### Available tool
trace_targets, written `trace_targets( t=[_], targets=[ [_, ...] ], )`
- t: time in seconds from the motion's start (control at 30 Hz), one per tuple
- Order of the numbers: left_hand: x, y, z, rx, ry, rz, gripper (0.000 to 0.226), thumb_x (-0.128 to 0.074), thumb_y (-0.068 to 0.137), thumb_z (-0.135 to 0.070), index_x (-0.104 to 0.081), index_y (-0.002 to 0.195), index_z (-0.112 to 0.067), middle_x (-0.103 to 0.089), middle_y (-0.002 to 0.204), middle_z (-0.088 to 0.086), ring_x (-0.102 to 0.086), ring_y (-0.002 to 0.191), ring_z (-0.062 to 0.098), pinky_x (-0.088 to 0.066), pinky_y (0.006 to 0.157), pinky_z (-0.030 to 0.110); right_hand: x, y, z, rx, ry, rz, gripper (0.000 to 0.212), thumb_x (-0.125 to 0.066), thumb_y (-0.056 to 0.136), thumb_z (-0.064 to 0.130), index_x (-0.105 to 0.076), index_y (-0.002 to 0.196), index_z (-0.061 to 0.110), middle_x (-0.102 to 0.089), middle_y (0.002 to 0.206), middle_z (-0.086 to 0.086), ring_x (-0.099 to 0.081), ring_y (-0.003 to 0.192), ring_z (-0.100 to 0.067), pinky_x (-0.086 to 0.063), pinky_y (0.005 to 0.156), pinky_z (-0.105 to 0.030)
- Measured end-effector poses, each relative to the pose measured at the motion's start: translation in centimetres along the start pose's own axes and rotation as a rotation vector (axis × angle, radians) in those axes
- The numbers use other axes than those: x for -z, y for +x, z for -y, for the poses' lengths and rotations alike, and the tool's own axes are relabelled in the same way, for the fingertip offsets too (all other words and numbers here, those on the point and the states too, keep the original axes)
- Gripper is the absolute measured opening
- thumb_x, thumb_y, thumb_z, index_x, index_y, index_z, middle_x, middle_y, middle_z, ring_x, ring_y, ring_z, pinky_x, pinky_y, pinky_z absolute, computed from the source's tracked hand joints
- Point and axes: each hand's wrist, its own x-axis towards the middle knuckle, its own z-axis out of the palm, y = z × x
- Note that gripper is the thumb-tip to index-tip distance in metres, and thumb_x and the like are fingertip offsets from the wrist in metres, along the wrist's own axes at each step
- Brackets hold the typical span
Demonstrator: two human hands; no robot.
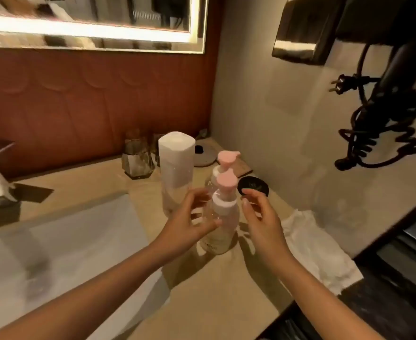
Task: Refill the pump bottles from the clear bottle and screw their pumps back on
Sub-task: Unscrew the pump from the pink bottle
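Left hand (189, 222) and right hand (258, 212) — fingers spread, holding nothing — flank the near pump bottle (226, 230).

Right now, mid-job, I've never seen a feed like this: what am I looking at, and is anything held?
No machine here: a person's two bare hands do the work, and the single picture comes from a camera on their head, looking down. On the beige countertop, beside the sink, stand a tall clear bottle with a white cap and two clear bottles with pink pumps: the near pump bottle and the far pump bottle behind it. Both pumps sit on their necks. A round black lid and a crumpled white cloth lie to the right. The left hand and right hand flank the near pump bottle, fingers loose; neither has a grip on anything.
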Motion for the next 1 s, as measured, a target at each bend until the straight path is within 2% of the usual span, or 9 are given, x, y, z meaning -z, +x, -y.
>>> trace_targets(
  t=[0.13, 0.23, 0.33, 0.4, 0.5, 0.7, 0.77, 0.9, 1.0],
  targets=[
    [-1.0, 0.4, 0.5, -0.038, -0.028, 0.011, 0.072, -0.07, 0.067, -0.047, -0.034, 0.128, -0.04, -0.044, 0.12, -0.031, -0.046, 0.104, -0.019, -0.042, 0.072, 0.004, -0.7, 0.0, -1.3, 0.08, -0.001, 0.078, 0.018, -0.047, 0.094, 0.035, -0.053, 0.108, 0.044, -0.057, 0.106, 0.028, -0.057, 0.099, 0.003, -0.054, 0.076, -0.022],
    [-2.0, -0.8, 1.2, -0.107, 0.017, 0.013, 0.066, -0.073, 0.071, -0.039, -0.032, 0.122, -0.048, -0.042, 0.117, -0.033, -0.044, 0.102, -0.021, -0.04, 0.074, 0.005, -1.1, -1.1, -2.5, 0.148, 0.008, 0.02, 0.017, -0.046, 0.095, 0.034, -0.054, 0.108, 0.039, -0.058, 0.108, 0.022, -0.057, 0.102, -0.003, -0.055, 0.078, -0.027],
    [-2.0, -2.6, 1.7, -0.143, 0.018, -0.004, 0.069, -0.074, 0.073, -0.033, -0.032, 0.126, -0.044, -0.042, 0.117, -0.03, -0.044, 0.102, -0.018, -0.039, 0.077, 0.008, -1.3, -2.7, -3.1, 0.2, 0.015, -0.005, 0.021, -0.044, 0.096, 0.034, -0.055, 0.113, 0.032, -0.06, 0.112, 0.013, -0.058, 0.106, -0.009, -0.054, 0.083, -0.034],
    [-1.7, -4.7, 1.9, -0.146, 0.007, -0.016, 0.07, -0.075, 0.071, -0.034, -0.032, 0.126, -0.044, -0.042, 0.116, -0.033, -0.044, 0.102, -0.018, -0.038, 0.077, 0.008, -1.8, -4.5, -3.2, 0.236, 0.025, 0.023, 0.018, -0.045, 0.095, 0.036, -0.056, 0.109, 0.037, -0.061, 0.11, 0.013, -0.058, 0.106, -0.01, -0.053, 0.084, -0.035],
    [-0.8, -8.3, 2.0, -0.149, 0.007, -0.037, 0.075, -0.076, 0.069, -0.035, -0.034, 0.131, -0.04, -0.045, 0.122, -0.025, -0.045, 0.107, -0.012, -0.04, 0.08, 0.01, -2.9, -7.4, -2.9, 0.286, 0.017, 0.056, 0.015, -0.046, 0.094, 0.038, -0.054, 0.102, 0.047, -0.06, 0.104, 0.022, -0.058, 0.101, -0.002, -0.052, 0.083, -0.028],
    [1.3, -16.3, 1.7, -0.181, 0.114, -0.113, 0.072, -0.075, 0.065, -0.046, -0.031, 0.122, -0.053, -0.044, 0.117, -0.033, -0.046, 0.105, -0.018, -0.04, 0.076, 0.007, -6.0, -13.6, -1.9, 0.355, 0.082, 0.116, 0.015, -0.047, 0.094, 0.032, -0.057, 0.104, 0.039, -0.061, 0.105, 0.013, -0.057, 0.096, 0.002, -0.051, 0.077, -0.02],
    [2.1, -18.5, 1.6, -0.182, 0.134, -0.153, 0.069, -0.074, 0.062, -0.051, -0.031, 0.116, -0.059, -0.045, 0.114, -0.037, -0.046, 0.104, -0.02, -0.041, 0.073, 0.007, -7.2, -15.2, -1.5, 0.357, 0.097, 0.15, 0.017, -0.048, 0.094, 0.031, -0.058, 0.108, 0.032, -0.061, 0.106, 0.011, -0.058, 0.098, -0.001, -0.052, 0.08, -0.024],
    [3.7, -22.2, 2.0, -0.174, 0.129, -0.227, 0.073, -0.077, 0.065, -0.045, -0.033, 0.122, -0.05, -0.047, 0.119, -0.031, -0.048, 0.107, -0.014, -0.042, 0.081, 0.011, -9.3, -17.9, -0.6, 0.378, 0.117, 0.209, 0.021, -0.047, 0.095, 0.03, -0.057, 0.113, 0.026, -0.061, 0.109, 0.009, -0.058, 0.102, -0.007, -0.052, 0.087, -0.032],
    [4.5, -24.0, 2.5, -0.16, 0.08, -0.241, 0.079, -0.08, 0.066, -0.038, -0.034, 0.131, -0.04, -0.049, 0.126, -0.02, -0.049, 0.114, -0.003, -0.044, 0.088, 0.019, -10.7, -19.3, -0.1, 0.421, 0.11, 0.253, 0.015, -0.047, 0.095, 0.032, -0.054, 0.107, 0.037, -0.06, 0.106, 0.017, -0.057, 0.098, 0.002, -0.052, 0.083, -0.026]
  ],
)
